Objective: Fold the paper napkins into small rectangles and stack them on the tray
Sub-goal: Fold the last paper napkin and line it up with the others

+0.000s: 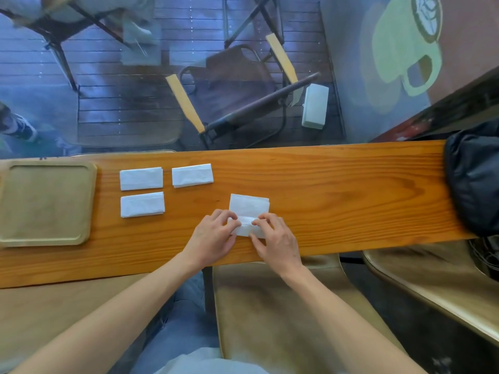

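A white paper napkin (248, 208) lies on the wooden counter (337, 190), its near edge lifted and partly folded over. My left hand (214, 236) pinches the napkin's near left part and my right hand (275, 238) pinches its near right part. Three folded white napkin rectangles lie further left: one at the back left (141, 178), one at the back right (192, 175), one in front (142, 204). A tan tray (47, 203) with nothing on it sits at the counter's far left.
A black bag (475, 182) rests on the counter's right end. Beyond the counter is a window with a deck, folding chairs and a white box (315, 106) outside. Tan stool seats (283, 314) stand below the counter's near edge.
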